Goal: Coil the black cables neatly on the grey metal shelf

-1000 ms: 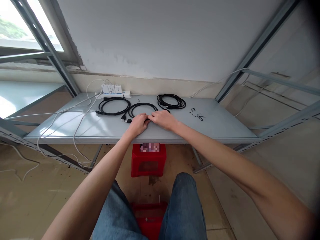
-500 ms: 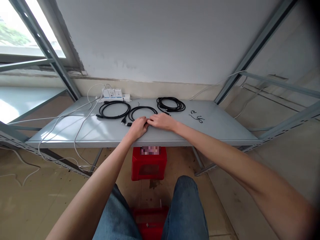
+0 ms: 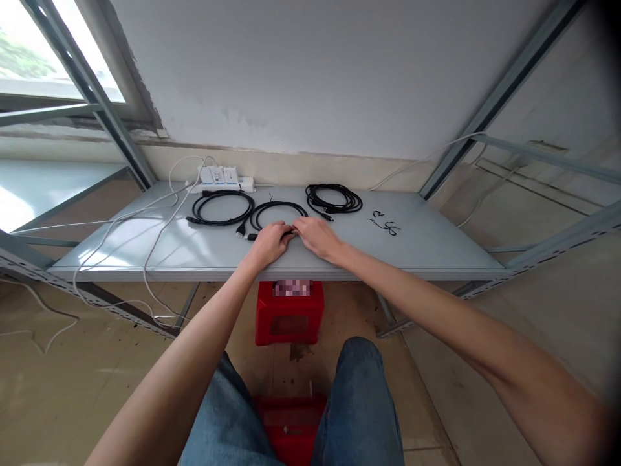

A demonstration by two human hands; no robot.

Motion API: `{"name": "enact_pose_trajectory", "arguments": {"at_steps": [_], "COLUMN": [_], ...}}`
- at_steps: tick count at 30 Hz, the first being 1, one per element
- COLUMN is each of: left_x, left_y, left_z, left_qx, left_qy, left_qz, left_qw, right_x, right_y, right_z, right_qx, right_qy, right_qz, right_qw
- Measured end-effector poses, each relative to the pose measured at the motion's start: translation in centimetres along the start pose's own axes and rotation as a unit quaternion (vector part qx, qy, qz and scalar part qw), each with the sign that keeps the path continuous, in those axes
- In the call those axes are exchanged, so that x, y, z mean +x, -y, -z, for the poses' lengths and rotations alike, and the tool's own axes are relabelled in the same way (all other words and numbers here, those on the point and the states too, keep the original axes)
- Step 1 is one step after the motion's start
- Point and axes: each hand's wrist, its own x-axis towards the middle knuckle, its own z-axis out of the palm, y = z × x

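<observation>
Three coiled black cables lie on a grey metal shelf (image 3: 427,249). My left hand (image 3: 270,243) and my right hand (image 3: 316,235) meet at the near edge of the middle cable coil (image 3: 277,208), fingers curled and pinched on it. A second coil (image 3: 222,207) sits to the left and a thicker bundle (image 3: 332,198) to the right. What the fingertips grip beyond the cable is hidden.
A white power strip (image 3: 222,178) with plugged adapters stands at the shelf's back, white cords (image 3: 145,226) trailing off the left edge. Small black twist ties (image 3: 384,224) lie to the right. A red plastic stool (image 3: 289,310) sits under the shelf. Slanted metal rack posts flank both sides.
Both hands stay together on the middle coil with only slight finger movement; the camera shifted a little.
</observation>
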Motion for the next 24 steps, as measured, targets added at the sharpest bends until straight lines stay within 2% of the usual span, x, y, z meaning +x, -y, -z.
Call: {"name": "enact_pose_trajectory", "arguments": {"at_steps": [3,5,7,9,11,13,15,20,24], "left_x": [-0.1,-0.1,-0.1,0.0,0.0,0.0,0.0,0.0,0.0], "left_y": [-0.1,-0.1,-0.1,-0.1,-0.1,-0.1,-0.1,-0.1,0.0], "left_z": [0.1,0.1,0.1,0.1,0.1,0.1,0.2,0.2,0.1], "left_qx": [-0.004,-0.011,-0.018,-0.02,-0.018,-0.015,-0.013,-0.015,-0.016], "left_qy": [0.0,0.002,0.005,0.006,0.003,0.001,0.001,0.006,0.006], "left_qz": [0.002,-0.001,-0.004,-0.005,-0.005,-0.005,-0.005,-0.006,-0.007], "left_qw": [1.0,1.0,1.0,1.0,1.0,1.0,1.0,1.0,1.0], "right_x": [0.1,0.4,0.9,1.4,1.8,2.0,2.0,1.4,1.1], "right_y": [0.6,0.9,1.2,1.6,1.9,2.0,2.0,1.5,1.6], "right_z": [-0.4,-0.7,-0.7,-0.4,-0.1,0.2,0.2,-0.4,-0.5], "right_qx": [0.12,0.216,0.329,0.432,0.502,0.541,0.56,0.576,0.601], "right_qy": [-0.031,-0.047,-0.042,-0.024,-0.006,0.002,0.003,-0.018,-0.027], "right_qz": [-0.125,-0.193,-0.255,-0.322,-0.384,-0.419,-0.426,-0.389,-0.395], "right_qw": [0.984,0.956,0.908,0.842,0.775,0.729,0.711,0.719,0.694]}}
